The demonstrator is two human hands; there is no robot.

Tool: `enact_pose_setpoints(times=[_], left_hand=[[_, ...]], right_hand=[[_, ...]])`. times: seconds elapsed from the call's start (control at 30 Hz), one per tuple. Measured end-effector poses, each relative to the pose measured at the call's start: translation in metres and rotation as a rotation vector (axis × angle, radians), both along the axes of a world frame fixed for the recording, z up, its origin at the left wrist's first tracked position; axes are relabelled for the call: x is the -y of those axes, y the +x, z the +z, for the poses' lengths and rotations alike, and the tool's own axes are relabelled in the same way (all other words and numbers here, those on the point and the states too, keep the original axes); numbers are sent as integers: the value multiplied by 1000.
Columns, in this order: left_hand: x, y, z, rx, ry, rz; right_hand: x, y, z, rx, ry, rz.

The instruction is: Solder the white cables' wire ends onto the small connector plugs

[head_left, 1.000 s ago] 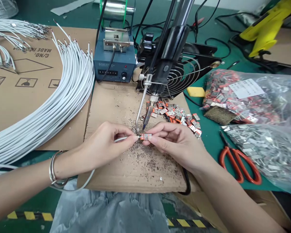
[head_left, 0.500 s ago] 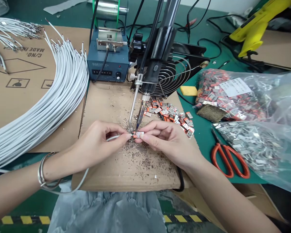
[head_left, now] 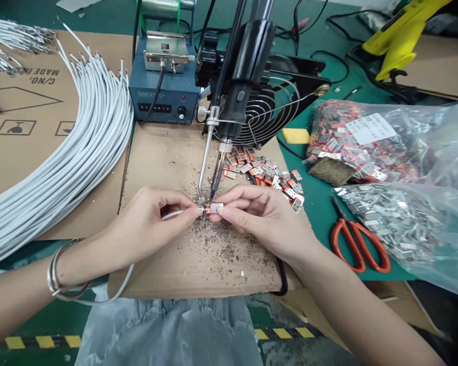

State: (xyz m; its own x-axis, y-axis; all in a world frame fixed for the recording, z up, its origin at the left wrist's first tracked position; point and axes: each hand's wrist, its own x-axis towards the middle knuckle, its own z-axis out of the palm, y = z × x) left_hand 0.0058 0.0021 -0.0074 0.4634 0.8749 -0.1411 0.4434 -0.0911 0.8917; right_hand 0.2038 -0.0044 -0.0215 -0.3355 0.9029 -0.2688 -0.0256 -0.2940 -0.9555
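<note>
My left hand (head_left: pixel 164 216) is closed, pinching the end of a white cable (head_left: pixel 126 278) between thumb and fingers; the cable trails down past the bracelet. Between thumb and fingers of my right hand (head_left: pixel 255 213) is a small USB connector (head_left: pixel 216 207), metal with an orange part facing the cable. The cable end meets the connector's orange side; whether they are joined is too small to tell. Just above them is the tip of a fixed soldering iron (head_left: pixel 213 190), with a thin metal solder feed tube (head_left: pixel 204 168) ending beside it.
Loose connectors (head_left: pixel 267 173) lie right of the iron, before a black fan (head_left: pixel 267 109). A blue solder feeder (head_left: pixel 164 91) stands behind. White cables (head_left: pixel 95 122) fill the left. Orange-handled scissors (head_left: pixel 361 246) and plastic bags of parts (head_left: pixel 389 223) lie right. Solder crumbs dot the cardboard (head_left: pixel 156 157).
The whole view has shifted slightly, so things appear a little further left and up. Both hands keep their grips on the cable and connector beneath the iron tip.
</note>
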Motion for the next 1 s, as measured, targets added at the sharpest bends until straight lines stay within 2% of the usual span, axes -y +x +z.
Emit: enact_pose_setpoints(times=[0.23,0.8,1.0], left_hand=[[0,1,-4,-21,-4,-45],[2,-3,-4,-44,-20,-69],[1,-5,-4,-43,22,-55]], right_hand=[[0,3,-1,53,-7,10],[-1,2,2,-3,-19,28],[4,-3,2,93,106,-37]])
